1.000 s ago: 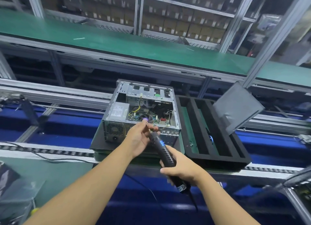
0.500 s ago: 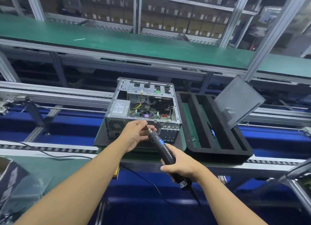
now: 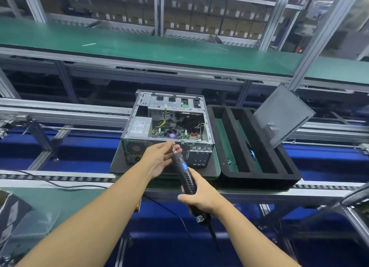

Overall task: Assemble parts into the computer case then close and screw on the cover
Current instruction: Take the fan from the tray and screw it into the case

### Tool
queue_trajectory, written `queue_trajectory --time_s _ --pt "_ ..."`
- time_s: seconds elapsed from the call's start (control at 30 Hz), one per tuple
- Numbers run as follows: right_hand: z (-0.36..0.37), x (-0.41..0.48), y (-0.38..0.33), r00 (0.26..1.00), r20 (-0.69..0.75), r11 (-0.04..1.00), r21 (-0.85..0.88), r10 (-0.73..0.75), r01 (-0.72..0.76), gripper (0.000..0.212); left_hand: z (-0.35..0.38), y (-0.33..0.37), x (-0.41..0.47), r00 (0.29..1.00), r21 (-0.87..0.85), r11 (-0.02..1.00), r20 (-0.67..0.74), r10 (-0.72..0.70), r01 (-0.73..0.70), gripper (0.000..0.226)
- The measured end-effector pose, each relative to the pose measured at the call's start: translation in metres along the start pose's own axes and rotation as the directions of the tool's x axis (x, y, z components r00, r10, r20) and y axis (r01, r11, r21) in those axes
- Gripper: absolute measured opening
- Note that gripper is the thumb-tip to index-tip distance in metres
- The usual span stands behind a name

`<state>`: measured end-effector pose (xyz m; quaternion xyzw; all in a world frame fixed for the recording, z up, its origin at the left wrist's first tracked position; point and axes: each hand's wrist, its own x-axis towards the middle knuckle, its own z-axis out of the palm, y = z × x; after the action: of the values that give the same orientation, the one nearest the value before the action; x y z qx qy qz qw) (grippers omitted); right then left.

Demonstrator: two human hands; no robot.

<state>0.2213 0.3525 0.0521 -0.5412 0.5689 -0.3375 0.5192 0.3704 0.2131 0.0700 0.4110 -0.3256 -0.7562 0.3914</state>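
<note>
While the computer case (image 3: 167, 127) lies open with motherboard (image 3: 169, 135) fitted, its cover (image 3: 283, 115) leans right of it, unscrewed; right hand (image 3: 201, 198) grips the electric screwdriver (image 3: 184, 173), left hand (image 3: 159, 157) pinches its bit (image 3: 173, 147).

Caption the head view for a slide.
Right hand grips an electric screwdriver while the left hand pinches its bit, in front of the open computer case and black foam tray.

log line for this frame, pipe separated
left hand: pinches bit | right hand: grips screwdriver | case: open | cover: off, tilted by tray
</note>
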Motion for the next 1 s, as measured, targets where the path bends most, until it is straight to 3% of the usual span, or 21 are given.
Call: queue_trajectory --time_s 0.07,0.1,0.13,0.2,0.23,0.27,0.3,0.37,0.43,0.53,0.6,0.73,1.0 --pt "0.004 0.003 0.003 1.0 -0.028 0.999 0.034 -0.012 0.013 0.082 0.0 0.008 0.006 1.0 0.236 0.972 -0.031 -0.001 0.008 0.024" --pt "0.006 0.005 0.005 0.999 -0.04 0.998 0.059 -0.01 0.013 0.084 -0.002 0.014 0.009 0.998 0.438 0.899 -0.044 0.039 -0.016 0.025" --pt "0.009 0.008 0.006 0.999 -0.049 0.996 0.087 -0.003 0.008 0.086 -0.006 0.02 0.015 0.992 0.673 0.737 -0.036 0.118 -0.063 0.025" --pt "0.012 0.012 0.011 0.998 -0.06 0.992 0.129 0.018 -0.011 0.09 -0.013 0.036 0.026 0.945 0.965 0.215 0.074 0.318 -0.147 0.027" --pt "0.014 0.014 0.013 0.998 -0.062 0.99 0.138 0.032 -0.023 0.091 -0.016 0.044 0.031 0.91 0.985 0.004 0.155 0.385 -0.17 0.03" --pt "0.016 0.015 0.016 0.997 -0.065 0.989 0.143 0.047 -0.037 0.093 -0.018 0.05 0.037 0.877 0.97 -0.143 0.237 0.417 -0.194 0.037" --pt "0.019 0.016 0.02 0.996 -0.068 0.988 0.148 0.064 -0.053 0.096 -0.019 0.054 0.044 0.857 0.942 -0.252 0.311 0.41 -0.222 0.05" --pt "0.025 0.018 0.028 0.993 -0.075 0.982 0.173 0.095 -0.081 0.1 -0.019 0.059 0.058 0.871 0.887 -0.376 0.39 0.299 -0.268 0.077" --pt "0.028 0.021 0.036 0.989 -0.088 0.976 0.198 0.115 -0.096 0.102 -0.017 0.057 0.072 0.904 0.858 -0.422 0.392 0.17 -0.292 0.083" --pt "0.03 0.027 0.044 0.986 -0.104 0.971 0.212 0.134 -0.11 0.104 -0.025 0.044 0.089 0.945 0.931 -0.214 0.317 0.081 -0.295 0.067" --pt "0.031 0.031 0.048 0.984 -0.113 0.969 0.224 0.137 -0.109 0.104 -0.032 0.035 0.095 0.934 0.943 -0.133 0.323 0.152 -0.305 0.054" --pt "0.032 0.038 0.049 0.982 -0.116 0.964 0.24 0.146 -0.115 0.103 -0.037 0.026 0.1 0.908 0.939 -0.182 0.331 0.256 -0.291 0.046" --pt "0.032 0.05 0.046 0.981 -0.114 0.966 0.222 0.158 -0.13 0.104 -0.045 0.028 0.108 0.902 0.933 -0.182 0.349 0.254 -0.309 0.044"
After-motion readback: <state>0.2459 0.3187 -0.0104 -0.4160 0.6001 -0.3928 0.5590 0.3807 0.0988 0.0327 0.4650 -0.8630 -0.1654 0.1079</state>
